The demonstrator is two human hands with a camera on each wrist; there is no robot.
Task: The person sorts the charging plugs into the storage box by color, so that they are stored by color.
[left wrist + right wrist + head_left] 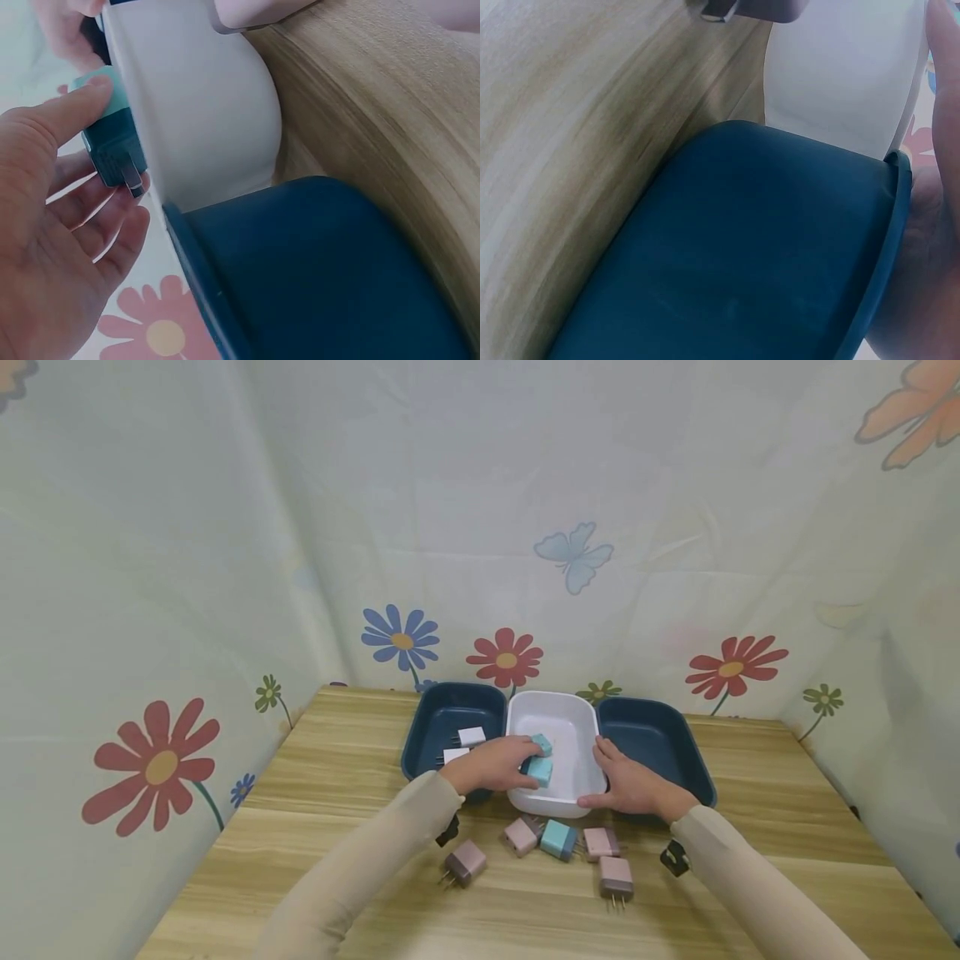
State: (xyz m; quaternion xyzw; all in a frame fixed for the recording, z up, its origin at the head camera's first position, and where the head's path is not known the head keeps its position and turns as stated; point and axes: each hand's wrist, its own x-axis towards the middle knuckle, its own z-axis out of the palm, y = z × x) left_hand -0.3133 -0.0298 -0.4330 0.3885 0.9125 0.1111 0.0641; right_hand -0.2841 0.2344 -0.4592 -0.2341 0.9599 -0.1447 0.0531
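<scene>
My left hand (498,764) reaches over the white tray (558,807). It pinches a teal plug-in charger (538,771) between thumb and fingers; the left wrist view shows the charger's dark end (116,146) with its metal prongs facing back toward the wrist. A second teal charger (542,744) appears just beyond, by the fingertips. My right hand (630,782) rests on the right rim of the white tray, thumb near the front corner and fingers stretched along the side. In the right wrist view that hand is partly hidden behind the tray rims.
A dark blue tray (457,692) on the left holds white chargers (471,737). Another dark blue tray (652,727) adjoins on the right. In front lie several pink chargers (466,862) and one teal-and-grey charger (558,839) on the wooden table (330,760). A flowered curtain (465,527) stands behind.
</scene>
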